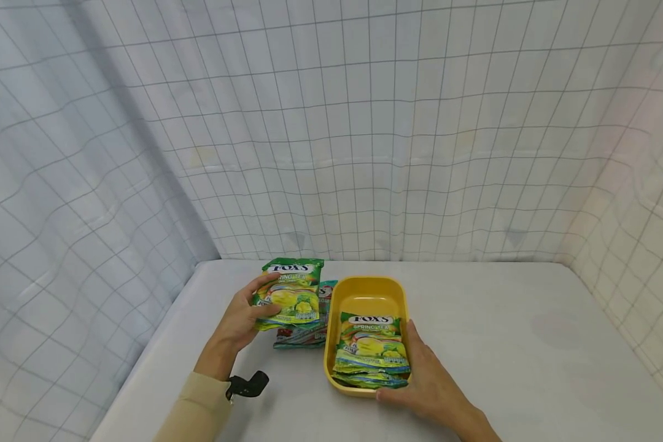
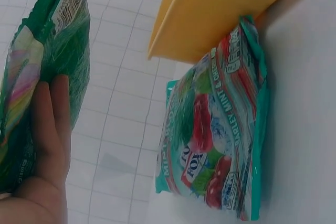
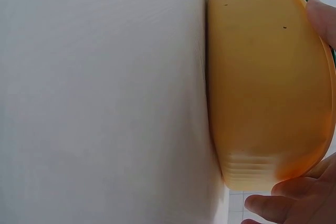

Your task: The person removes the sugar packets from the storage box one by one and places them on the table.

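Green candy bag (image 1: 294,293), pinched by the left hand (image 1: 243,322) above the teal bag (image 1: 304,334) beside the yellow tub (image 1: 364,294), may slip from so light a grip, while the right hand (image 1: 428,383) curls around the tub's near corner.

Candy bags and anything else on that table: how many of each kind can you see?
Green Fox's candy bags: 2, one held up by the left hand (bag), one in the tub (bag).
Teal and red candy bags: 1, lying beside the tub.
Yellow tubs: 1, with the right hand at its near corner.
Total: 4.
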`<state>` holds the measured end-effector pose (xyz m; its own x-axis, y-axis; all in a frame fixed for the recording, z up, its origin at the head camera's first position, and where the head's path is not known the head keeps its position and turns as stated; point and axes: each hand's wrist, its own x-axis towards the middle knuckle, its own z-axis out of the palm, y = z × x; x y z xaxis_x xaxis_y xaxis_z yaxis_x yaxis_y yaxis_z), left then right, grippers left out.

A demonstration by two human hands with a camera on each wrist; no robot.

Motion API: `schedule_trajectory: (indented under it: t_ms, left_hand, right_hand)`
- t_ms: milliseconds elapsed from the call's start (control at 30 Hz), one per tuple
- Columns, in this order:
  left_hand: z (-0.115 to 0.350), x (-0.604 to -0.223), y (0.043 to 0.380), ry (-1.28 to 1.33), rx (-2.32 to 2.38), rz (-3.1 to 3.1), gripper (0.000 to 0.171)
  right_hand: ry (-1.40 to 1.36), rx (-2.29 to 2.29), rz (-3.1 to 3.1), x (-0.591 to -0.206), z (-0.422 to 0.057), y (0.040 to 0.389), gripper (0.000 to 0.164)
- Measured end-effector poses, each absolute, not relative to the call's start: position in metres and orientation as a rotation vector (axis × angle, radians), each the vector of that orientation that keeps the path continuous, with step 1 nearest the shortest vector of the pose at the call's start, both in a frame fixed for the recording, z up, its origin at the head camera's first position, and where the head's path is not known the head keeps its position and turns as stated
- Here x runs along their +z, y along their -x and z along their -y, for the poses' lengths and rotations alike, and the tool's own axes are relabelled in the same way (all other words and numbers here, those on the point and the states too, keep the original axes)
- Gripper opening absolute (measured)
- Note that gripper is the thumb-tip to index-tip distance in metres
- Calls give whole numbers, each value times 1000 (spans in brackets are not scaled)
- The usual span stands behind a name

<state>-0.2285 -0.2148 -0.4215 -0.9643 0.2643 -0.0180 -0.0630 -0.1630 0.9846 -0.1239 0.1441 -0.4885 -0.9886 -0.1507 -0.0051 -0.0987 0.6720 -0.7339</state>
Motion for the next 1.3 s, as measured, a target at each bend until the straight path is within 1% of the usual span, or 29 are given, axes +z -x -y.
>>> schedule_trajectory:
  t_ms: [233,867,1300]
  left_hand:
    - [232,-424,230,-264,2230,-1912,73]
    - [273,-435,233,-157,2241,-1950,74]
    - [295,-442,229,-140,2221,-1951,73]
  right_hand:
    - [207,-1241,-2804,-488,-144,123,146]
    - [216,-1236,-2807,-488,-144,124,145]
    - [216,-1230,-2790,-487,-145,125,146]
